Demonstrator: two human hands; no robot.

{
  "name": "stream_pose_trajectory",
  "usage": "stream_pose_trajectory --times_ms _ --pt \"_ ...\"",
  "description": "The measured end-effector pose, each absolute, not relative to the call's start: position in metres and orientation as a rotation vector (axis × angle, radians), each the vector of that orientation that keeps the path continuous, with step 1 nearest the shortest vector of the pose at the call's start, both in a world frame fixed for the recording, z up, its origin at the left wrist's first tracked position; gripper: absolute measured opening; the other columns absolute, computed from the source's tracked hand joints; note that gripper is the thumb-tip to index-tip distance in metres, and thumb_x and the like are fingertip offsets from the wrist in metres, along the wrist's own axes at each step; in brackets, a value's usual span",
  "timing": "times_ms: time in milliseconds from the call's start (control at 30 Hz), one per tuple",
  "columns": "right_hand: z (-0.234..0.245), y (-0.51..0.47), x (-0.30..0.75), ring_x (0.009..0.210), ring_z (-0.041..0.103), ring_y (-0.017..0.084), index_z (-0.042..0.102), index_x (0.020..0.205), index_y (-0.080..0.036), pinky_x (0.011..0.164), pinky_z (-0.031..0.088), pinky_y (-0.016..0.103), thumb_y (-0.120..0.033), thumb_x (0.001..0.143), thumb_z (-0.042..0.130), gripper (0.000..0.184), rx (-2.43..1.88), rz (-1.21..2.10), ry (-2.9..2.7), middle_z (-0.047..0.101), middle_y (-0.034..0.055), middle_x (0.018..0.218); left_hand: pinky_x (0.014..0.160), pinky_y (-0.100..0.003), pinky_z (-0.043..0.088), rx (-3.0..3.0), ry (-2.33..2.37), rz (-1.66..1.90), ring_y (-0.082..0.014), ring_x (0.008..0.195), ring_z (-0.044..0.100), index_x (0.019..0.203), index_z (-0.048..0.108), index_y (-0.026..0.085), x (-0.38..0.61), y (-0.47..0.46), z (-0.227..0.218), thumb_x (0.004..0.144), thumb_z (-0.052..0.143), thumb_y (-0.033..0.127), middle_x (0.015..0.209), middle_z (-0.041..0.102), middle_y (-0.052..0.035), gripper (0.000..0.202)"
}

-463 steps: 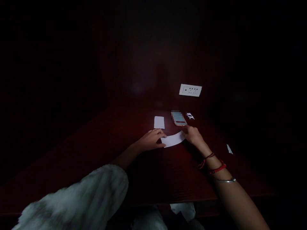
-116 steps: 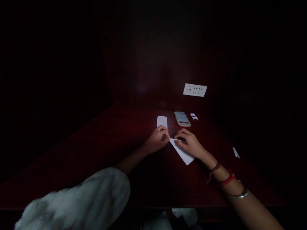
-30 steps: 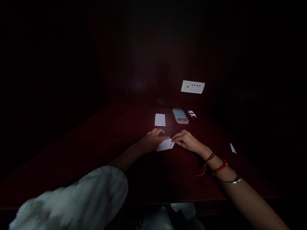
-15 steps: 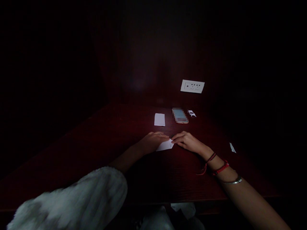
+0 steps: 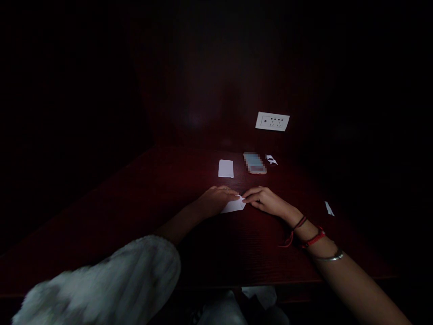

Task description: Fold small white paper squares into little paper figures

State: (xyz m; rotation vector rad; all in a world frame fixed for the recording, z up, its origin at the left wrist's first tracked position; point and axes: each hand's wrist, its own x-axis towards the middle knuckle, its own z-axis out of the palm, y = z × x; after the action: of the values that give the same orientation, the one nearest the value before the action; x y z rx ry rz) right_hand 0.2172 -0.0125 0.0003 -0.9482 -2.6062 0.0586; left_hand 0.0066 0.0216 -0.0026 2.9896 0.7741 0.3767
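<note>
Here at the middle of the frame, the left hand [image 5: 216, 198] covers the upper left of a folded white paper [image 5: 233, 206], fingers stretched nearly straight, resting on it; its palm side is hidden. Over comes the right hand's [image 5: 265, 199] contribution: fingers half-curled, tips bunched at the paper's right corner, pinching or pressing, can't tell! The pale sleeve [image 5: 108, 275] is cut off lower left, the right forearm [image 5: 352, 280] lower right. Pixel blocks mask the phone [image 5: 255, 164] screen. Darkness swallows both sides. The tabletop's [image 5: 135, 203] front edge crosses the lower frame; its red surface stretches left of the hands, while a white sheet [image 5: 226, 169] lies just above them.
</note>
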Motion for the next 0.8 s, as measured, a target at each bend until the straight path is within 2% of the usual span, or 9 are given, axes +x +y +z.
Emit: stream_pose_trajectory --times_ms 133,300,467,800 --pt "0.000 -0.013 0.217 0.088 0.051 0.013 0.059 0.091 -0.021 0.081 0.035 0.030 -0.010 0.072 0.045 0.025 -0.974 0.033 -2.615 0.056 0.0025 0.097 0.080 -0.028 0.028 3.022 0.781 0.364 -0.0149 0.106 0.034 0.110 0.039 0.035 0.006 0.021 -0.004 0.076 0.038 0.015 0.119 0.040 0.0052 0.039" --pt "0.001 -0.013 0.217 0.089 0.051 0.013 0.058 0.091 -0.020 0.082 0.035 0.031 -0.011 0.072 0.046 0.025 -0.993 0.017 -2.633 0.056 0.0028 0.097 0.082 -0.029 0.027 3.012 0.804 0.303 -0.0144 0.107 0.035 0.113 0.036 0.032 0.006 0.018 -0.002 0.078 0.035 0.015 0.118 0.042 0.0043 0.039" --pt "0.002 -0.011 0.217 0.090 0.050 0.014 0.058 0.092 -0.019 0.082 0.036 0.029 -0.010 0.071 0.045 0.027 -1.001 0.021 -2.645 0.055 0.0030 0.099 0.082 -0.032 0.028 2.987 0.856 0.203 -0.0182 0.111 0.030 0.117 0.030 0.031 0.005 0.014 -0.002 0.078 0.033 0.020 0.124 0.034 0.0027 0.040" --pt "0.001 -0.010 0.215 0.089 0.050 0.010 0.058 0.092 -0.017 0.082 0.037 0.023 -0.005 0.070 0.040 0.032 -0.979 0.127 -2.548 0.055 0.0018 0.097 0.084 -0.039 0.027 3.038 0.944 0.060 -0.0203 0.114 0.025 0.120 0.024 0.027 0.009 0.004 0.005 0.076 0.030 0.012 0.127 0.028 0.0015 0.047"
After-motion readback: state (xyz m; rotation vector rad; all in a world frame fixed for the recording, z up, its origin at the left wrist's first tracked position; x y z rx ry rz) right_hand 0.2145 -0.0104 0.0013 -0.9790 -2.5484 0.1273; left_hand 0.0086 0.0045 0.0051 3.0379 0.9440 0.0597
